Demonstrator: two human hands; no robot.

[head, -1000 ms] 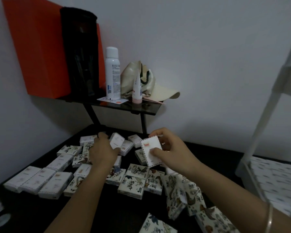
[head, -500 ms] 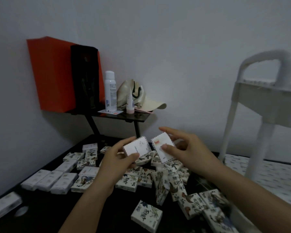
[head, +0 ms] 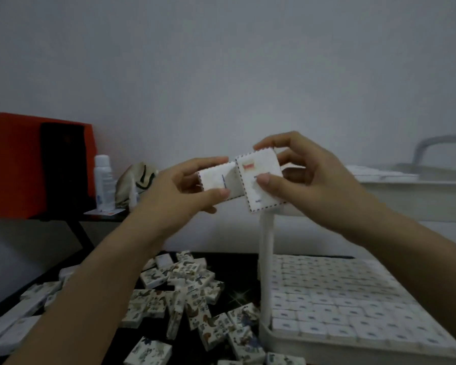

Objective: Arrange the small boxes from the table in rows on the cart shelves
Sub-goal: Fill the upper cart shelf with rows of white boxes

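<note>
My left hand (head: 178, 192) pinches a small white box (head: 216, 181) between thumb and fingers. My right hand (head: 311, 180) pinches a second white box (head: 261, 180) with a red mark and a dashed border. Both boxes are raised at chest height, edges touching, in front of the white cart's post (head: 266, 248). The cart's lower shelf (head: 277, 341) at the right holds several rows of white boxes (head: 340, 299). An upper shelf (head: 395, 191) also carries a row of boxes. Many patterned boxes (head: 184, 291) lie in a loose heap on the black table (head: 237, 291).
A small black side shelf (head: 74, 219) at the left carries an orange box (head: 11, 164), a black bag (head: 62, 164), a white spray bottle (head: 104, 184) and a cap (head: 134, 183). More white boxes (head: 19, 325) line the table's left edge. A grey wall stands behind.
Both hands lifted their boxes from the table up and to the right, bringing them together. The view swung right and up, so the cart's shelves now show.
</note>
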